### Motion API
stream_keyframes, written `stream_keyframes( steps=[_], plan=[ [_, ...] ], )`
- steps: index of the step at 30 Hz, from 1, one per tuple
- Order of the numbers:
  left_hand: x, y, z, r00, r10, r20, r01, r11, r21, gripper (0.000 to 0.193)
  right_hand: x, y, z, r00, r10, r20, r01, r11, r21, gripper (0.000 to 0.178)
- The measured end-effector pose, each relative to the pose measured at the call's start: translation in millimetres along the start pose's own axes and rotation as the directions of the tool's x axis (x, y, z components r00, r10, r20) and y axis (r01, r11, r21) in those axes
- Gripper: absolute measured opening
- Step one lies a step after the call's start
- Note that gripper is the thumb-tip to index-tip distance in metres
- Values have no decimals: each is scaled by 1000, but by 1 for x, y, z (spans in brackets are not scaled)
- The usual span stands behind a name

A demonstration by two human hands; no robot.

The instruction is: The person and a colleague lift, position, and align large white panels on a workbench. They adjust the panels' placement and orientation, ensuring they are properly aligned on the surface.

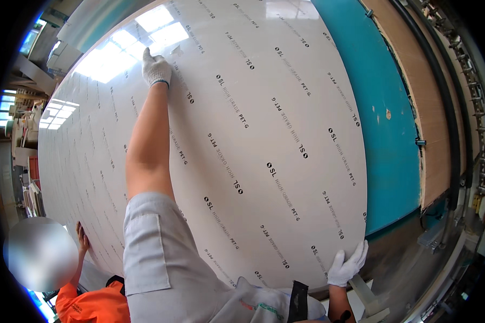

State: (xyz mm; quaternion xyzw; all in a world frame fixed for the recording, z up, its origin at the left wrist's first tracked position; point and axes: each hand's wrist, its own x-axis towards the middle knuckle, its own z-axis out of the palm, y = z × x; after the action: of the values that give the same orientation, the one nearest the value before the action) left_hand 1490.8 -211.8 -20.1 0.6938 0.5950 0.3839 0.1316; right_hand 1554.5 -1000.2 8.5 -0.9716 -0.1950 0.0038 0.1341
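A large, glossy white sheet [285, 199] with rows of small grey print fills most of the view. My left arm reaches far across it. My left hand [157, 70], in a white knit glove, is at its far left part, one finger stretched out and the others partly hidden. Beside that hand a small greyish patch [177, 50] shows on the surface. At the near right corner of the sheet my right hand [348, 265], also in a white glove, rests against the edge, its fingers extended.
Under the sheet's right side lies a teal board [390, 161], bordered by a wooden panel [436, 124] with metal pins. Black hoses [447, 102] and machine parts run along the far right. At lower left, a co-worker in orange [94, 304] has a bare hand [82, 237] at the sheet's edge.
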Motion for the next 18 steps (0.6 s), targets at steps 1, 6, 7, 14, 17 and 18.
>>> stream_keyframes(
  steps=[1, 6, 7, 14, 17, 18],
  plan=[
    [-7, -7, -6, 999, 51, -6, -51, 997, -59, 42, 0, -2, -1, 1000, -3, 0, 3, 1000, -3, 77],
    [-80, 30, -41, 916, 283, 284, -352, 906, 235, 41, 1, -7, -4, 1000, 0, 14, 0, 1000, -18, 76],
    [-88, 47, -47, 876, 316, 365, -443, 828, 344, 42, 0, -6, -6, 1000, 3, 23, -3, 1000, -21, 76],
    [-34, 76, -19, 801, -58, 596, -287, 837, 467, 61, -4, 7, -5, 998, -57, -16, 57, 998, 3, 76],
    [-36, 85, -18, 761, -29, 648, -307, 864, 400, 56, -5, 12, 0, 997, -64, -31, 64, 998, 3, 76],
    [-33, 70, -11, 744, -11, 668, -310, 880, 359, 55, -3, 14, -2, 997, -76, -22, 76, 997, 14, 78]
  ],
)
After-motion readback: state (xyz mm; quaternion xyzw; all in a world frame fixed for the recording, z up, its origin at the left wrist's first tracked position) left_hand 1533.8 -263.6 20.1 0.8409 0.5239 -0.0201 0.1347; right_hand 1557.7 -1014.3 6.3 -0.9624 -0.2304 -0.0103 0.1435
